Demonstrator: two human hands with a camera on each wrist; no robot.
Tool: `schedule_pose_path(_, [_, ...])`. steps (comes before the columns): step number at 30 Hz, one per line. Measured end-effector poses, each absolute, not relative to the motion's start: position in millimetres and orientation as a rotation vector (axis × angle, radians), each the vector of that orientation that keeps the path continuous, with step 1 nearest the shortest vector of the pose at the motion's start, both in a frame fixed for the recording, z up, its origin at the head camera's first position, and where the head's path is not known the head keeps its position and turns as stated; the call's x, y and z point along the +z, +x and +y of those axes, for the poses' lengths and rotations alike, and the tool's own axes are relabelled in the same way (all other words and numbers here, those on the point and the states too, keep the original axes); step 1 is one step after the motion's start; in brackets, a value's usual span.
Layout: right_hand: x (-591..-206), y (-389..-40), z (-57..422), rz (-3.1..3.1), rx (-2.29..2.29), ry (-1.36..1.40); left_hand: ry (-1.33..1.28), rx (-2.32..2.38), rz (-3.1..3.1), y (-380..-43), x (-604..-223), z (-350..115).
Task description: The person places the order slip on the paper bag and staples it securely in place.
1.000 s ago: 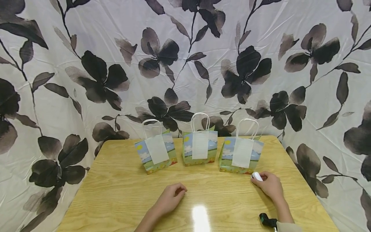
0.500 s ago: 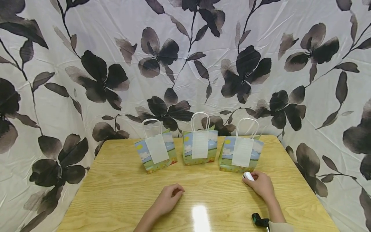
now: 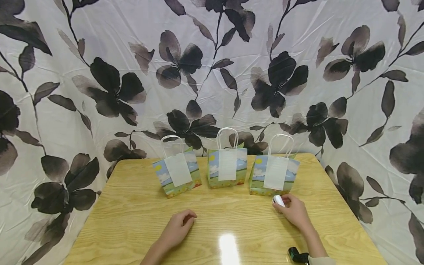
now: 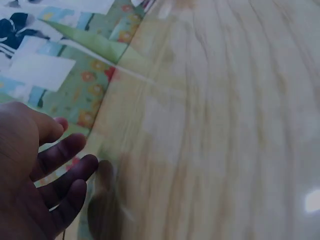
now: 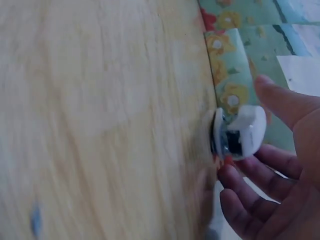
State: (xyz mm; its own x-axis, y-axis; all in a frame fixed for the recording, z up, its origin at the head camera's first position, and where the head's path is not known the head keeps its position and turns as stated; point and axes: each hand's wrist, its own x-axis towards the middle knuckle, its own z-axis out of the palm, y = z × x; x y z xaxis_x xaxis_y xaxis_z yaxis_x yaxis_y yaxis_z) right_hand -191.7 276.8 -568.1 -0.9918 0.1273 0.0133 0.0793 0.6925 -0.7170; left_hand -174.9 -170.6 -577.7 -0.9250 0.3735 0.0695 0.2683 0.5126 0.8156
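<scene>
My right hand (image 3: pixel 296 212) holds a small white stapler (image 3: pixel 278 200) between thumb and fingers, low over the table in front of the right paper bag (image 3: pixel 259 176). In the right wrist view the stapler (image 5: pixel 251 129) shows its white rounded body and a dark, metallic inside. My left hand (image 3: pixel 177 229) is at the table's front left, with its loosely bent fingers holding nothing. A left paper bag (image 3: pixel 195 171) and a middle paper bag (image 3: pixel 241 169) stand beyond it. Each bag has a printed meadow, white handles and a white paper on its front.
The bags stand in a row towards the back of the wooden table (image 3: pixel 132 206). A black device (image 3: pixel 298 255) sits by the right wrist. A floral cloth (image 3: pixel 212 84) hangs behind and along both sides.
My right hand has moved left with the stapler, along the front of the right bag. My left hand has drifted left. The bags keep their places.
</scene>
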Motion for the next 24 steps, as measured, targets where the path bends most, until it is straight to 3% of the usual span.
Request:
schedule_pose_path(11, [-535.5,-182.2,308.4,-2.764,0.959,0.106,0.471,1.212,2.85,-178.3,-574.3,-211.1])
schedule_pose_path(24, [-483.2,-190.6,350.0,-2.658,0.564,0.223,0.434,0.681,3.182,-194.8,-531.3,-293.8])
